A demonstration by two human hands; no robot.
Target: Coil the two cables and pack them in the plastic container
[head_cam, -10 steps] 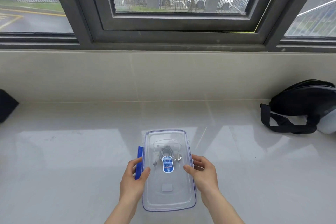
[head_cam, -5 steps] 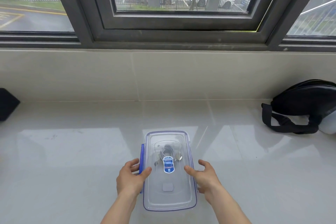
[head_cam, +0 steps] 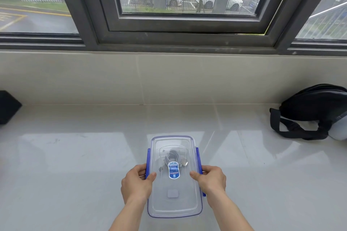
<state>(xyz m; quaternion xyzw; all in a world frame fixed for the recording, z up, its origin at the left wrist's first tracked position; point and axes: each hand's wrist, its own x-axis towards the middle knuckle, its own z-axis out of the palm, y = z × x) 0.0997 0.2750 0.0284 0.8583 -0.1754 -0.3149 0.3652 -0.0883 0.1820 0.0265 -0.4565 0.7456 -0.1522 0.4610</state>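
1. The worktop (head_cam: 75,155) was a pale, glossy tiled ledge running left to right under a dark-framed window (head_cam: 187,30), with a low tiled wall between them.
2. A black bag (head_cam: 315,107) lay at the far right of the worktop, its strap looped toward the front, well apart from the container. A dark object (head_cam: 7,107) sat at the far left edge, cut off by the frame, too little of it showing to tell what it was.
3. The plastic container (head_cam: 174,202) sat on the worktop at the near middle, its long axis running straight away from the person toward the window. Its clear lid was on, with a blue latch (head_cam: 198,157) along each long side.
4. The left hand (head_cam: 136,184) gripped the container's left edge, thumb on the lid and fingers curled around the blue latch on that side.
5. The right hand (head_cam: 212,179) mirrored it on the right edge, thumb on the lid and fingers wrapped over the latch.
6. The cables (head_cam: 171,156) lay coiled inside, in the far half of the container, seen through the lid, with metal plugs showing beside a blue sticker (head_cam: 173,169). Nothing stood between the container and the wall.
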